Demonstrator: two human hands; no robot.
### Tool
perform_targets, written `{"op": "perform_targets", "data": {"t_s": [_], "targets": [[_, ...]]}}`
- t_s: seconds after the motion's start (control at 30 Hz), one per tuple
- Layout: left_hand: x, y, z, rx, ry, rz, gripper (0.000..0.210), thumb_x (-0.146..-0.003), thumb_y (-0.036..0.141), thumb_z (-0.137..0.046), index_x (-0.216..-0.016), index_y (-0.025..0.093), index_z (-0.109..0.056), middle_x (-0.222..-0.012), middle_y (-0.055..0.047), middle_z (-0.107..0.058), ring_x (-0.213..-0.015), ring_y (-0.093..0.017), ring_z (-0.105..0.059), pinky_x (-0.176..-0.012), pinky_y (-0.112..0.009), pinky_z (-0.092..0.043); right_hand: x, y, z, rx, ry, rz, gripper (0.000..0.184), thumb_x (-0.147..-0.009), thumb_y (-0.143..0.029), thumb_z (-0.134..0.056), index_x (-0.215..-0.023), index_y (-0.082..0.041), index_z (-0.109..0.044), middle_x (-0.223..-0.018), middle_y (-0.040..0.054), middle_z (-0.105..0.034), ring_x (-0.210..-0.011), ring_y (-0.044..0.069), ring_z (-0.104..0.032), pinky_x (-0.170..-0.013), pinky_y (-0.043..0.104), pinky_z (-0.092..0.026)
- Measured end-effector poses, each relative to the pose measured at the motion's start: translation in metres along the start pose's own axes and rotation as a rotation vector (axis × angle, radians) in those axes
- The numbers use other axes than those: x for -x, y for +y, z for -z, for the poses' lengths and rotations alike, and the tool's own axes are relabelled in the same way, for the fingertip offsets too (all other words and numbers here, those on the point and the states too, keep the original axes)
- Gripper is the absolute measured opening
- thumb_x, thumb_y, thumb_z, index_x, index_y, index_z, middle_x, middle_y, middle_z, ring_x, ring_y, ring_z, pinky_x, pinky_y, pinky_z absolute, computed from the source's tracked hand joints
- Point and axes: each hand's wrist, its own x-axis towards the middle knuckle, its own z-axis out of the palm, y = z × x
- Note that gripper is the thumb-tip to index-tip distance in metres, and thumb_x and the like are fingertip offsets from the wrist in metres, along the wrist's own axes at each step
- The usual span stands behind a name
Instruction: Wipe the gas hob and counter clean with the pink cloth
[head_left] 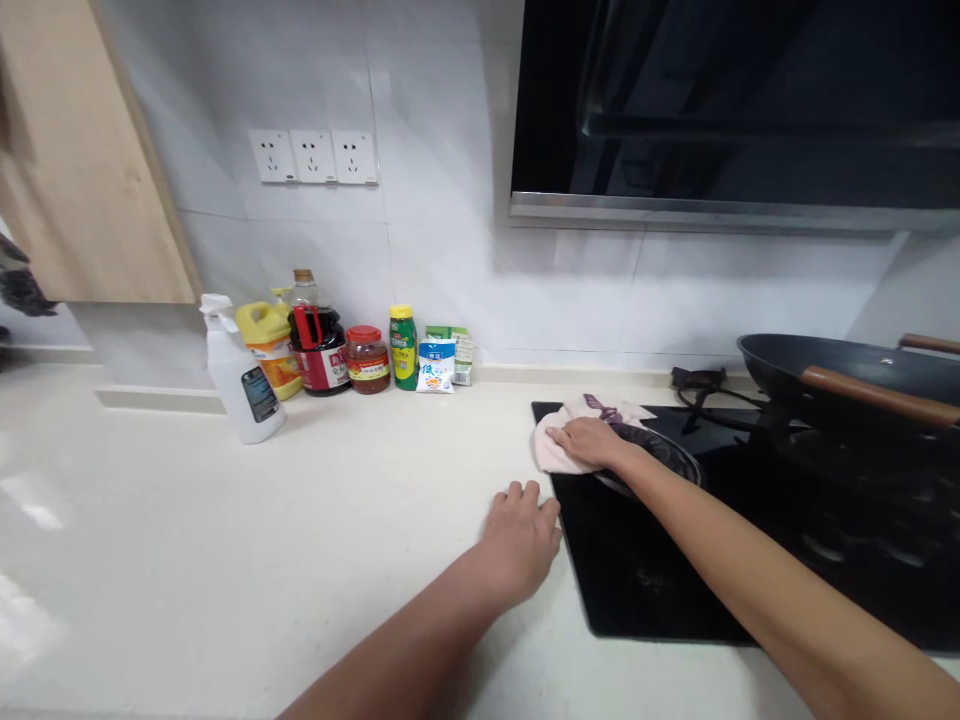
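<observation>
My right hand (589, 441) grips a pale pink cloth (553, 455) and presses it on the back left corner of the black glass gas stove (645, 590). A purple pattern shows on the cloth's far part. Under and beside my right wrist lies a round dark burner (667, 455), partly covered by the cloth and arm. My left hand (523, 538) rests on the white countertop (322, 560) at the stove's left edge, fingers slightly bent and apart, holding nothing.
A wok (847, 370) with wooden handles sits on the right burner. Along the wall stand a white spray bottle (244, 385), a yellow jug (271, 345), a soy sauce bottle (322, 345), a red-lidded jar (367, 360), a green bottle (403, 350) and packets (436, 366). A range hood (720, 210) overhangs the stove.
</observation>
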Motion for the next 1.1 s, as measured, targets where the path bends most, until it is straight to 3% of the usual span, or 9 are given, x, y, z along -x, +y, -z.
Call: {"op": "perform_targets", "data": {"t_s": [0.2,0.37,0.47,0.6,0.73,0.87,1.0,1.1], "targets": [[-0.003,-0.005,0.012,0.092,-0.004,0.029,0.032,-0.106,0.027,-0.033,-0.12,0.018,-0.06,-0.116,-0.011,-0.061,-0.107,-0.027,-0.056,-0.09,-0.041,-0.048,0.064,0.002,-0.002,0.02,0.082,0.18,0.056,-0.106,-0.052,-0.031,-0.087,-0.018,-0.072,-0.099,0.0112,-0.072,-0.098,0.023,-0.063,-0.087,0.031,-0.041],[-0.004,-0.006,0.014,0.052,-0.038,-0.001,0.031,-0.104,0.024,-0.034,-0.103,0.018,-0.064,-0.112,-0.011,-0.062,-0.103,-0.026,-0.057,-0.087,-0.038,-0.047,0.118,0.028,-0.009,-0.029,0.202,0.383,0.057,-0.107,-0.048,-0.03,-0.066,-0.02,-0.059,-0.078,0.0064,-0.064,-0.081,0.02,-0.056,-0.078,0.033,-0.038],[-0.004,-0.006,0.013,0.084,-0.017,0.013,0.028,-0.103,0.025,-0.037,-0.104,0.018,-0.065,-0.113,-0.011,-0.061,-0.104,-0.027,-0.056,-0.089,-0.039,-0.047,0.146,0.049,-0.012,-0.107,0.222,0.396,0.056,-0.107,-0.049,-0.029,-0.065,-0.021,-0.052,-0.073,0.0042,-0.059,-0.077,0.019,-0.053,-0.077,0.033,-0.038],[-0.004,-0.008,0.011,0.086,-0.018,0.009,0.025,-0.1,0.024,-0.042,-0.108,0.018,-0.065,-0.114,-0.011,-0.061,-0.105,-0.027,-0.056,-0.091,-0.039,-0.046,0.179,0.079,-0.015,-0.168,0.214,0.264,0.051,-0.105,-0.053,-0.032,-0.067,-0.022,-0.047,-0.074,0.0036,-0.057,-0.079,0.02,-0.054,-0.077,0.033,-0.04],[-0.003,-0.006,0.011,0.096,-0.018,-0.004,0.027,-0.1,0.025,-0.042,-0.114,0.018,-0.064,-0.117,-0.012,-0.059,-0.106,-0.027,-0.055,-0.092,-0.039,-0.046,0.211,0.111,-0.011,-0.219,0.197,-0.049,0.039,-0.098,-0.058,-0.043,-0.083,-0.023,-0.053,-0.08,0.0031,-0.06,-0.076,0.021,-0.056,-0.074,0.035,-0.043],[-0.001,-0.002,0.013,0.095,-0.025,-0.004,0.03,-0.1,0.024,-0.041,-0.119,0.018,-0.063,-0.118,-0.013,-0.058,-0.108,-0.029,-0.054,-0.091,-0.041,-0.046,0.234,0.133,-0.004,-0.349,0.154,-0.151,0.044,-0.097,-0.063,-0.039,-0.104,-0.026,-0.063,-0.103,0.0057,-0.062,-0.096,0.024,-0.061,-0.085,0.036,-0.049],[-0.001,0.002,0.012,0.069,-0.025,0.018,0.031,-0.1,0.023,-0.041,-0.121,0.017,-0.063,-0.12,-0.014,-0.058,-0.11,-0.03,-0.054,-0.092,-0.042,-0.047,0.226,0.134,-0.015,-0.237,0.326,-0.289,0.055,-0.095,-0.067,-0.037,-0.117,-0.027,-0.067,-0.136,0.0127,-0.051,-0.13,0.034,-0.046,-0.101,0.045,-0.046],[-0.002,0.002,0.01,0.053,-0.026,0.023,0.033,-0.101,0.023,-0.04,-0.124,0.017,-0.062,-0.122,-0.014,-0.058,-0.111,-0.03,-0.054,-0.092,-0.043,-0.047,0.198,0.126,-0.034,-0.124,0.311,-0.286,0.067,-0.092,-0.067,-0.043,-0.141,-0.022,-0.051,-0.149,0.0161,-0.042,-0.138,0.037,-0.039,-0.111,0.051,-0.038]]}}
